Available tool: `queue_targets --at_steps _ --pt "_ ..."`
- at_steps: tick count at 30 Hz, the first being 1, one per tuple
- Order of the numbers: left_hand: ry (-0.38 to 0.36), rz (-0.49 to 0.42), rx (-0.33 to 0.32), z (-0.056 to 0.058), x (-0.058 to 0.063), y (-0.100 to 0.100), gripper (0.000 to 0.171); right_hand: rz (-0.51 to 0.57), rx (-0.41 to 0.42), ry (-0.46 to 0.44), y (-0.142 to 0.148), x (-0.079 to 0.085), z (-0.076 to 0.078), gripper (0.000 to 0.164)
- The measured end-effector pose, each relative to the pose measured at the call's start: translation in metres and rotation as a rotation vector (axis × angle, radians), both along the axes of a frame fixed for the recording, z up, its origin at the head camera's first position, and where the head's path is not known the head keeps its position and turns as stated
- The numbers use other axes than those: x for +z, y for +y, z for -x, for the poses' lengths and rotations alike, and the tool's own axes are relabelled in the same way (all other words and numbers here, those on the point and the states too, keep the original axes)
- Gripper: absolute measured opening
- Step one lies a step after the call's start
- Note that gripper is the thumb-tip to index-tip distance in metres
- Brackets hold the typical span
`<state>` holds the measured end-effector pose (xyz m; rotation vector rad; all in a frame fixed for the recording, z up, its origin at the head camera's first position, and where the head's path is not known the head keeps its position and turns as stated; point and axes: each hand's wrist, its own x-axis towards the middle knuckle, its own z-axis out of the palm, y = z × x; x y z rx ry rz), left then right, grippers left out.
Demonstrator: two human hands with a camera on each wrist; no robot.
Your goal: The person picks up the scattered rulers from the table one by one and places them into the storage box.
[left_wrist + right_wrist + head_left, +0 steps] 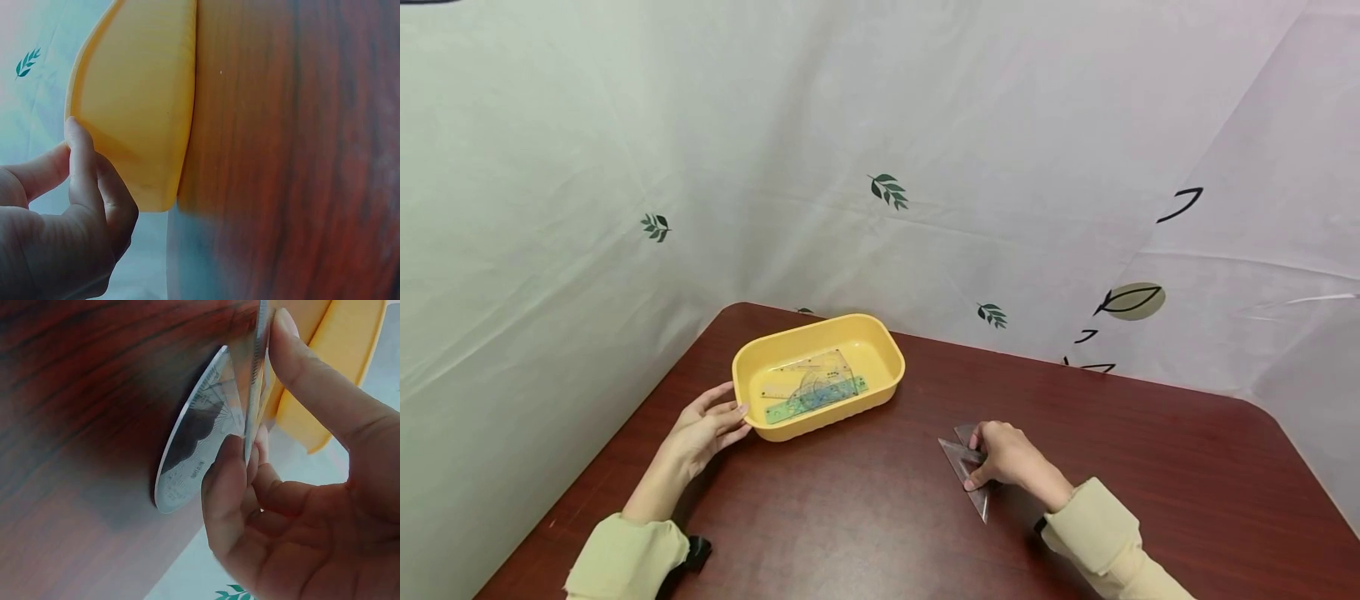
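Observation:
At the left end of a yellow plastic tray (pixel 835 419), my left hand (pixel 703 427) pinches the rim between thumb and fingers; the left wrist view shows the tray wall (pixel 137 94) up close. My right hand (pixel 1011 454) holds a clear set square (pixel 980 502) with a cut-out middle, thumb on one side and fingers on the other. In the right wrist view this set square appears edge-on. Just beyond it a clear protractor (pixel 187 447) lies close over the table, its edge right at my fingertips. Part of the protractor is hidden behind the hand.
Inside the tray lie a green ruler (pixel 784 409), a bluish protractor (pixel 814 388) and another clear set square (pixel 842 364), overlapping one another. The dark red-brown wooden table (pixel 865 517) has rounded far corners. A pale cloth (pixel 820 167) with leaf prints hangs behind it.

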<state>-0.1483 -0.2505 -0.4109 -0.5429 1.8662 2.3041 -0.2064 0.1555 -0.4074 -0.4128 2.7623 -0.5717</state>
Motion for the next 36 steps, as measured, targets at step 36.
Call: queue_targets --at_steps 36 --pt "0.012 0.018 -0.005 0.0 -0.001 0.0 0.078 0.472 0.067 -0.253 0.001 0.017 0.021 0.011"
